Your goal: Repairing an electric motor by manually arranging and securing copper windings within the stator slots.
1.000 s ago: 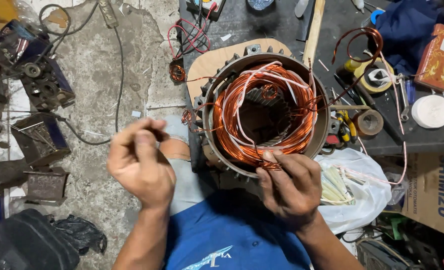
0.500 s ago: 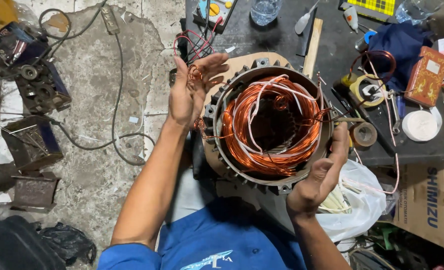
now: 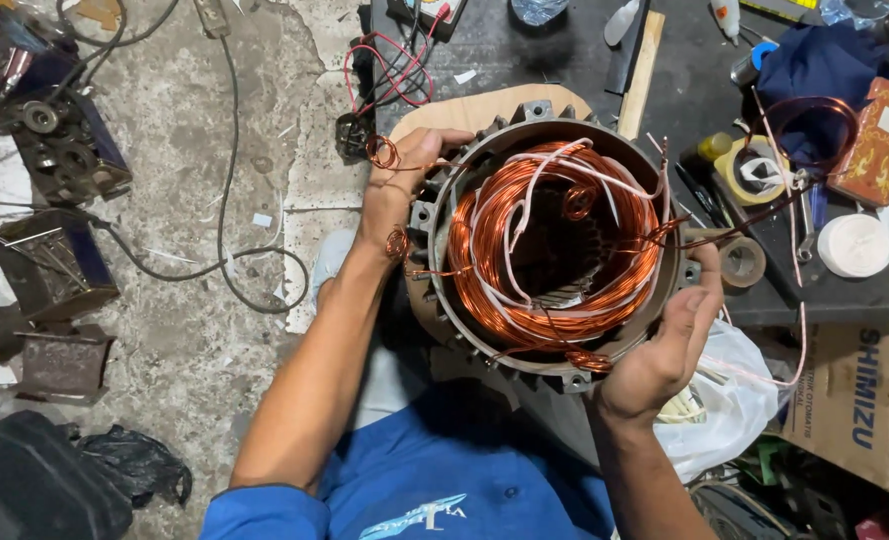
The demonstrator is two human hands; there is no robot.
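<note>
both hands, left (image 3: 399,190) and right (image 3: 664,345), clasped on stator (image 3: 554,240) rim; probably heavy, rigid; copper coils (image 3: 484,250) delicate, better held by housing.

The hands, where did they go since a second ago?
Both moved from the near rim out to the sides: the left hand now grips the left rim of the motor stator, the right hand its lower right edge. The copper windings look unchanged.

Dark table (image 3: 524,55) top right: tape roll (image 3: 754,172), blue cloth (image 3: 814,65), white round lid (image 3: 854,245). Black cable (image 3: 229,290) looping across concrete floor (image 3: 174,150). Cardboard box (image 3: 849,395) lower right.
</note>
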